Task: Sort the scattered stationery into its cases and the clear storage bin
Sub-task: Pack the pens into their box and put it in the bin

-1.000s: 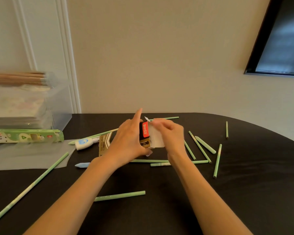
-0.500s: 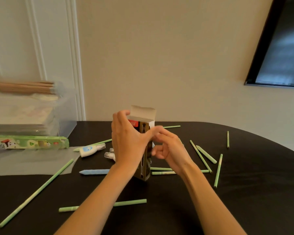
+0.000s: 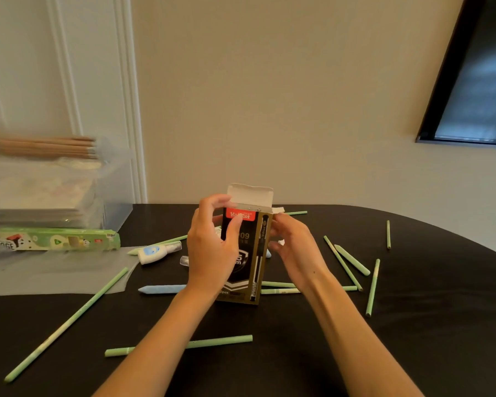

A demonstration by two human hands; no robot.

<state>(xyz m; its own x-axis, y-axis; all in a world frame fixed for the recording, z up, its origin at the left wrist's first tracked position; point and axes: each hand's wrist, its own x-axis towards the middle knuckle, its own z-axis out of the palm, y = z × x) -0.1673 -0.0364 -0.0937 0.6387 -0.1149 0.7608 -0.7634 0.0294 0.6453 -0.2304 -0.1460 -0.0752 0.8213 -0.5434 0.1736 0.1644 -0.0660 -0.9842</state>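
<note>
A black and gold pen box with a red label stands upright on the dark table, its white top flap open. My left hand grips the box's left side and front. My right hand holds its right edge near the top with curled fingers. Several green pencils lie scattered around the box. A blue pencil lies left of it. A clear storage bin stands at the far left, with wooden pencils on top.
A green pencil case lies in front of the bin beside a clear lid sheet. A white correction bottle and a small clear cap sit left of the box. A dark screen hangs on the wall.
The box was tipped from lying in my hands to standing upright on the table, and its top flap now stands open. My view shifted slightly right.
</note>
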